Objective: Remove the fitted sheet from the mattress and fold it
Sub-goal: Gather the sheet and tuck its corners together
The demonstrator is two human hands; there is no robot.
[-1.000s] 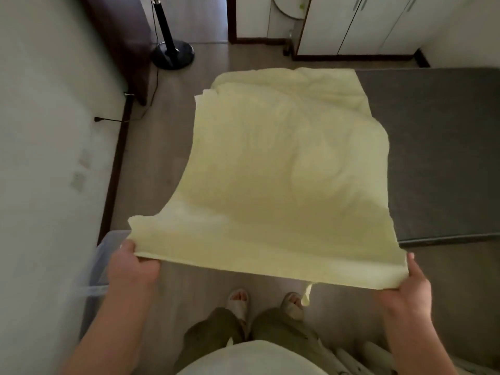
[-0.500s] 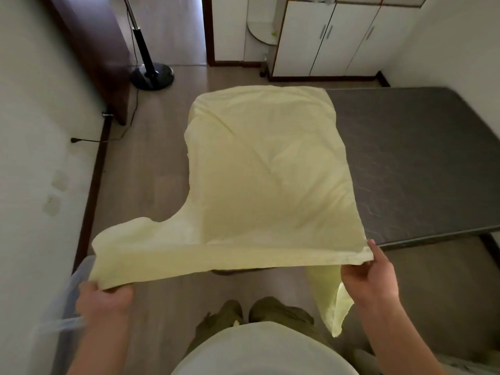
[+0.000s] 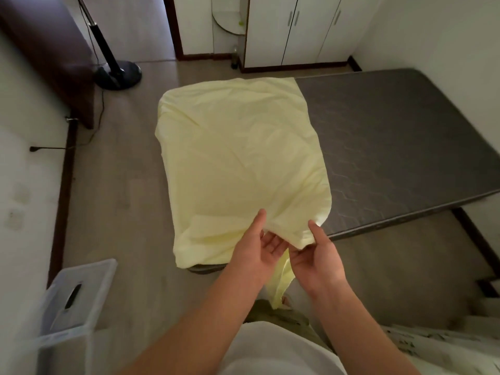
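The sheet (image 3: 238,163) lies folded over the mattress (image 3: 400,147) left end, off it already. Left hand (image 3: 257,244) and right hand (image 3: 316,255) meet at its near right corner, each grip pinching cloth, likely to match corners for another fold

We count one yellow fitted sheet (image 3: 238,163), one bare grey mattress (image 3: 400,136), two hands, left (image 3: 257,247) and right (image 3: 319,255), one clear plastic bin (image 3: 78,296), one floor fan stand (image 3: 117,71).

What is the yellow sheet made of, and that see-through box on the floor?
The yellow sheet looks like soft matte woven cloth, maybe cotton: it creases and drapes limply. The see-through box looks like clear, slightly glossy plastic: you see through its stiff walls.
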